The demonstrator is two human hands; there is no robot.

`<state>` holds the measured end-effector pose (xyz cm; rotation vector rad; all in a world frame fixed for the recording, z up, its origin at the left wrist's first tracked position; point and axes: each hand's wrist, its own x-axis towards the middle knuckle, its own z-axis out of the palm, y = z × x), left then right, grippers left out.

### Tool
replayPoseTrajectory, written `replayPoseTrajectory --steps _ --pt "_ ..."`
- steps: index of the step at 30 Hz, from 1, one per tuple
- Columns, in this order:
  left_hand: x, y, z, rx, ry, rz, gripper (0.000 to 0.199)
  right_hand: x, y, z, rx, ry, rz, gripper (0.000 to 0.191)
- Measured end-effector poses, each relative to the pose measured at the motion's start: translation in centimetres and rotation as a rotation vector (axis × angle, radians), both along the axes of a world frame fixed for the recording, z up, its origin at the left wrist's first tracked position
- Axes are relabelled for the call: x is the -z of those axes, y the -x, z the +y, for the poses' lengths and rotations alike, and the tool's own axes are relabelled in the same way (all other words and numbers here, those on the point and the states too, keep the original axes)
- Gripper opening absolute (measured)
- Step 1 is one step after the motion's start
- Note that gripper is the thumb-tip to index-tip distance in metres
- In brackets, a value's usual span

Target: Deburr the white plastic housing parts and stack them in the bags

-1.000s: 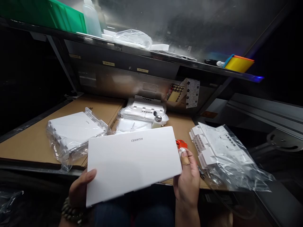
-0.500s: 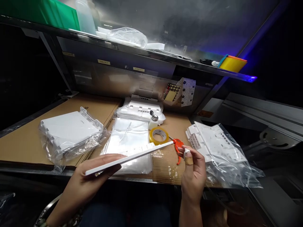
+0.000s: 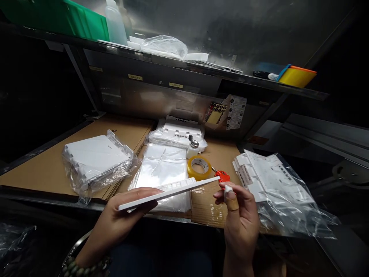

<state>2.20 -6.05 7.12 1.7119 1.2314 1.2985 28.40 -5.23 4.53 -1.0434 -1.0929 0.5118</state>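
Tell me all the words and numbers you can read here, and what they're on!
None can be read now.
Yellow labels on the shelf rail: too small.
White printed sheet on the back wall: too blurred.
Sticker card beside it: dots only, nothing readable.
Small mark on the bagged white box: too small.
White panel in the left hand: edge-on, no text showing.

Two hands, left (image 3: 119,221) and right (image 3: 240,221), one white panel (image 3: 170,189), three bagged stacks of white parts (image 3: 96,159) (image 3: 178,134) (image 3: 273,182), one tape roll (image 3: 198,167), one flat clear bag (image 3: 163,173), one green bin (image 3: 72,17), one bottle (image 3: 115,23).
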Motion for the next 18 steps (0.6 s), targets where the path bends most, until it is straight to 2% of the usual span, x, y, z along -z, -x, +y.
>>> replayPoseTrajectory --steps 2,4,7,11,13,15,18 --pt "0.0 0.1 0.0 0.004 -0.046 0.025 0.016 -0.2 0.0 0.7 -0.010 -0.013 -0.063 0.016" --pt "0.2 0.3 -0.2 -0.037 -0.057 0.039 0.016 -0.4 -0.2 2.9 0.019 0.001 -0.216 0.017" --pt "1.0 0.6 -0.6 -0.153 -0.030 0.042 0.018 -0.6 -0.8 8.9 0.063 0.151 -0.603 0.029" --pt "2.1 0.7 -1.1 -0.299 -0.052 0.053 0.022 -1.0 -0.7 18.2 0.027 0.292 -0.835 0.024" --pt "2.4 0.8 -1.2 -0.339 -0.086 0.052 0.022 -1.4 -0.2 21.4 0.008 0.350 -0.945 0.020" --pt "2.6 1.0 -1.2 -0.364 -0.114 0.037 0.022 -1.8 0.3 23.3 -0.019 0.403 -1.050 0.017" --pt "3.0 1.2 -1.1 -0.422 -0.133 -0.001 0.021 -2.3 0.7 24.2 -0.055 0.448 -1.171 0.016"
